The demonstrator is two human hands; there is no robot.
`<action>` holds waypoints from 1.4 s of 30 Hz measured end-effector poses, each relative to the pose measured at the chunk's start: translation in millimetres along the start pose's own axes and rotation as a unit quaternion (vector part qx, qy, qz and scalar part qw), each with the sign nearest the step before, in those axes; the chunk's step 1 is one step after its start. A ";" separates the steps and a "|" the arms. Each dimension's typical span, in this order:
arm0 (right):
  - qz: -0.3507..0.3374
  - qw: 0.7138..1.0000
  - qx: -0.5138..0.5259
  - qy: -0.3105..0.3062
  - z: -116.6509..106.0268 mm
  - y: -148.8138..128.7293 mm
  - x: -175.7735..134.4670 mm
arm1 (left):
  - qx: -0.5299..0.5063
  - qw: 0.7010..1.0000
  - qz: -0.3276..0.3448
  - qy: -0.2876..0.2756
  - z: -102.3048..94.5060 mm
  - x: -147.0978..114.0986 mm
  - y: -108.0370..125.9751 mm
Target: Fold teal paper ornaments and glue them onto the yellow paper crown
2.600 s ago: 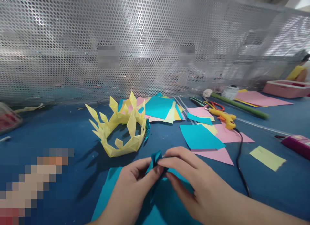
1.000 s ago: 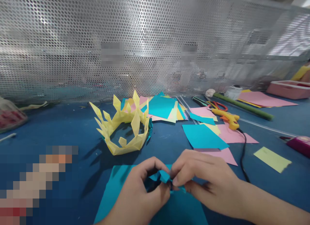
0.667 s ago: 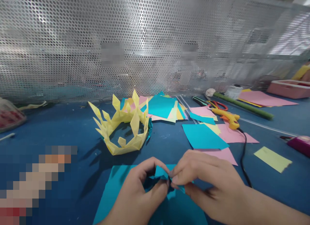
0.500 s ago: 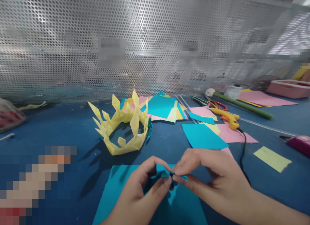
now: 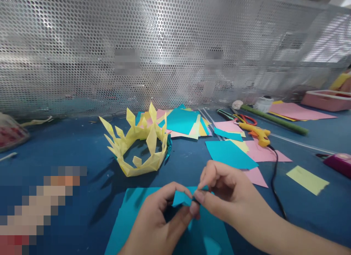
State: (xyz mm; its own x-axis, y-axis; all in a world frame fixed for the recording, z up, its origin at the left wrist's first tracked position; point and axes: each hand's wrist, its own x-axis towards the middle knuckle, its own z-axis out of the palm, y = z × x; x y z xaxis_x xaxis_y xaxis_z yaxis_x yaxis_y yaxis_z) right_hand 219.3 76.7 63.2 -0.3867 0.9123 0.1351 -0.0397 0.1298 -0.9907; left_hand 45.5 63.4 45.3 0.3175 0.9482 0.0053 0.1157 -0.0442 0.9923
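Note:
A small folded piece of teal paper [image 5: 181,199] is pinched between my two hands. My left hand [image 5: 161,214] grips its left part between thumb and fingers. On its right end, the thumb and fingertips of my right hand [image 5: 227,196] press together, almost touching the left fingertips. Fingers hide much of the folded piece. Beneath both hands lie flat teal sheets [image 5: 131,211]. Just beyond them stands a pale yellow paper crown [image 5: 139,169] with pointed diamond tips, and a bit of teal paper shows on its right side.
Coloured paper sheets [image 5: 181,119] are piled behind the crown. To the right lie a teal sheet [image 5: 230,154], a yellow glue gun [image 5: 257,132] with a black cord, red-handled scissors [image 5: 251,119] and a green stick [image 5: 274,117]. A pink basket [image 5: 326,101] stands far right.
My right hand has rolled its grip, its knuckles rising slightly and its thumb now showing on the near side of the paper. My left hand keeps its pinch, shifted a little.

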 end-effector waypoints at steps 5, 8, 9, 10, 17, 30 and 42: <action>-0.047 0.992 -0.115 -0.024 -4.1 0.7 0.7 | -0.004 1.000 -0.005 -0.016 0.2 3.6 -5.8; -0.092 0.976 -0.190 -0.062 -6.7 -0.8 3.9 | -0.007 1.000 -0.009 -0.023 0.8 5.7 -6.2; -0.097 0.974 -0.193 -0.071 -7.4 -0.9 5.1 | -0.008 1.000 -0.011 -0.027 0.9 6.0 -5.9; -0.098 0.974 -0.188 -0.075 -8.0 -0.8 6.2 | -0.009 0.999 -0.013 -0.032 0.9 5.9 -5.3; -0.026 0.993 0.017 -0.110 -7.5 1.1 5.7 | -0.067 0.995 -0.047 -0.051 1.5 -1.1 1.9; 0.018 0.994 -0.018 -0.108 -7.2 -5.7 -1.3 | -0.154 0.978 -0.079 -0.114 -1.1 0.7 0.3; -0.080 0.983 -0.091 -0.136 -5.2 -4.6 -4.3 | -0.217 0.956 -0.151 -0.127 2.3 -1.3 -8.5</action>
State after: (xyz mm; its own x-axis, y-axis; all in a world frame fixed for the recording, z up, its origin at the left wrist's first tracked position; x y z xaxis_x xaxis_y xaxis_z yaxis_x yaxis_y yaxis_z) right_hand 225.9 74.2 67.2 -0.6223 0.7397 0.2560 0.0360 0.3538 -0.9346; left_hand 46.3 61.9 36.6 0.5567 0.7875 -0.2643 -0.1464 0.4062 0.9020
